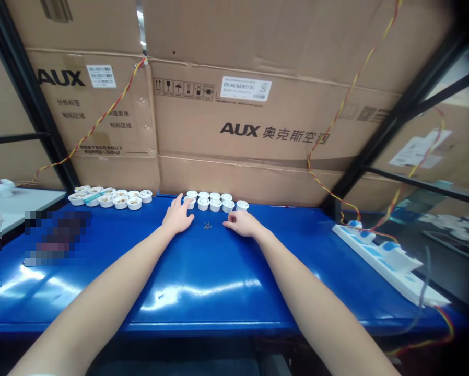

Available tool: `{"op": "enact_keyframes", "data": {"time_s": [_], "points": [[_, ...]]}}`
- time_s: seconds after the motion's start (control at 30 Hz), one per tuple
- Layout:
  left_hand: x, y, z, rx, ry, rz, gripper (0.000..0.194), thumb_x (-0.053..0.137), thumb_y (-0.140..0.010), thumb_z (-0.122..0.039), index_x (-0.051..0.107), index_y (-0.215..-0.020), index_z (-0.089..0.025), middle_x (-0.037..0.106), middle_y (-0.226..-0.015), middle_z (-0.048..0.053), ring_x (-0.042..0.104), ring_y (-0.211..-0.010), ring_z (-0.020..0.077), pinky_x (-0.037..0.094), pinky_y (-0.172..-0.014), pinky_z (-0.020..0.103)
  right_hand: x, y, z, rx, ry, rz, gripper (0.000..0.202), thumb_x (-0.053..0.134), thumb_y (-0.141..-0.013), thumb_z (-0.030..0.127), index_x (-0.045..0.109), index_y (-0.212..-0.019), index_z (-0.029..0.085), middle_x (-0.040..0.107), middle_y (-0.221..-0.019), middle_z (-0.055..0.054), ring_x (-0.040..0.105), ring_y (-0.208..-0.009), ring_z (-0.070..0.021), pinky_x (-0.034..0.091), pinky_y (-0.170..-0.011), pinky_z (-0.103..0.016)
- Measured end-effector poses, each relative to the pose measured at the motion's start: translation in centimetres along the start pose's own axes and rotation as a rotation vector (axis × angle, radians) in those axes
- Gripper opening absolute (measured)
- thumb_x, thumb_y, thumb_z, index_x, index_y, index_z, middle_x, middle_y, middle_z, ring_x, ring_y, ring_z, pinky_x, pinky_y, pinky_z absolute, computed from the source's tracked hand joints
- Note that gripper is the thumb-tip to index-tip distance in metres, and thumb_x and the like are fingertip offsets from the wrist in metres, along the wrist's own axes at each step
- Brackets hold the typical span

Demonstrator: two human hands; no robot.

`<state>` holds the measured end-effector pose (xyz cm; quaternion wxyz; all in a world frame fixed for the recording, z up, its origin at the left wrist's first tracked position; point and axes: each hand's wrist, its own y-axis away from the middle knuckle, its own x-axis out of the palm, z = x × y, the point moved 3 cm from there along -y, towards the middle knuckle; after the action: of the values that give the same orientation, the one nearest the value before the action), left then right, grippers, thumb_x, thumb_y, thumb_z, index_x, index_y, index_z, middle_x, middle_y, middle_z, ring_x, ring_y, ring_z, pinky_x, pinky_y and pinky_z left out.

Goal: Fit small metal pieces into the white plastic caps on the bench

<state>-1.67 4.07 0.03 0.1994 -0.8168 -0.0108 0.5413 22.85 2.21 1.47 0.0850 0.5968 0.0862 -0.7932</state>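
My left hand is open, fingers spread, at the left end of a group of small white lidded cups; its fingertips touch or nearly touch the leftmost front cup. My right hand is closed, fingers curled in beside the right end of that group, just in front of a cup. Whatever it may hold is too small to make out. Between both hands a little pile of dark screws lies on the blue tabletop.
Several open white cups with small contents stand at the back left. A pixelated dark object lies at the left. A white power strip with plugs runs along the right edge. Cardboard forms the back wall, with twisted red-yellow wires hanging down.
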Motion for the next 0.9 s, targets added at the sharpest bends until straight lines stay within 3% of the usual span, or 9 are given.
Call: {"op": "enact_keyframes", "data": {"time_s": [0.1, 0.17, 0.27, 0.37, 0.57, 0.9], "points": [[-0.1, 0.0, 0.1, -0.011, 0.027, -0.014, 0.048, 0.059, -0.082, -0.031, 0.051, -0.128, -0.022, 0.029, -0.156, 0.016, 0.035, -0.138, 0.0395, 0.041, -0.103, 0.052, 0.0, 0.1, 0.0, -0.008, -0.008, -0.006, 0.026, 0.063, -0.085, 0.043, 0.063, -0.075, 0.019, 0.069, -0.076, -0.004, 0.059, -0.068, -0.0155, 0.035, -0.058, -0.024], [-0.4, 0.1, -0.1, 0.012, 0.053, -0.051, 0.034, 0.059, -0.082, -0.029, 0.055, -0.115, -0.021, 0.04, -0.148, 0.015, 0.045, -0.13, 0.0362, 0.045, -0.098, 0.047, 0.0, 0.1, 0.1, -0.025, -0.025, -0.016, 0.024, 0.063, -0.085, 0.042, 0.063, -0.075, 0.019, 0.069, -0.076, -0.004, 0.059, -0.068, -0.0156, 0.036, -0.059, -0.025], [-0.7, 0.3, -0.3, 0.044, 0.104, -0.064, 0.015, 0.057, -0.082, -0.027, 0.055, -0.096, -0.022, 0.061, -0.119, 0.01, 0.061, -0.105, 0.0286, 0.05, -0.085, 0.039, 0.2, 0.1, 0.9, -0.103, -0.096, -0.052, 0.02, 0.063, -0.086, 0.038, 0.065, -0.079, 0.019, 0.069, -0.079, -0.004, 0.06, -0.07, -0.0156, 0.039, -0.061, -0.025], [-0.7, 0.3, -0.7, 0.113, 0.15, -0.037, 0.009, 0.057, -0.082, -0.028, 0.053, -0.088, -0.022, 0.066, -0.098, 0.006, 0.063, -0.09, 0.0249, 0.049, -0.079, 0.035, 0.7, 0.0, 2.2, -0.235, -0.19, -0.121, 0.015, 0.059, -0.089, 0.032, 0.067, -0.086, 0.019, 0.071, -0.088, -0.004, 0.062, -0.077, -0.016, 0.043, -0.068, -0.025], [-0.7, 0.5, -1.5, 0.245, 0.22, -0.002, 0.012, 0.059, -0.083, -0.03, 0.057, -0.092, -0.022, 0.068, -0.098, 0.004, 0.064, -0.09, 0.0233, 0.047, -0.079, 0.033, 1.9, -0.4, 3.9, -0.363, -0.197, -0.147, 0.017, 0.055, -0.087, 0.017, 0.07, -0.095, 0.021, 0.072, -0.098, -0.004, 0.064, -0.085, -0.0168, 0.047, -0.078, -0.027], [-0.9, 0.6, -1.7, 0.25, 0.226, -0.006, 0.012, 0.058, -0.083, -0.031, 0.058, -0.091, -0.022, 0.068, -0.099, 0.004, 0.063, -0.091, 0.0225, 0.047, -0.078, 0.032, 2.4, -0.9, 4.0, -0.366, -0.176, -0.131, 0.02, 0.055, -0.091, 0.023, 0.072, -0.101, 0.023, 0.073, -0.105, -0.004, 0.066, -0.091, -0.0178, 0.048, -0.081, -0.028]]}}
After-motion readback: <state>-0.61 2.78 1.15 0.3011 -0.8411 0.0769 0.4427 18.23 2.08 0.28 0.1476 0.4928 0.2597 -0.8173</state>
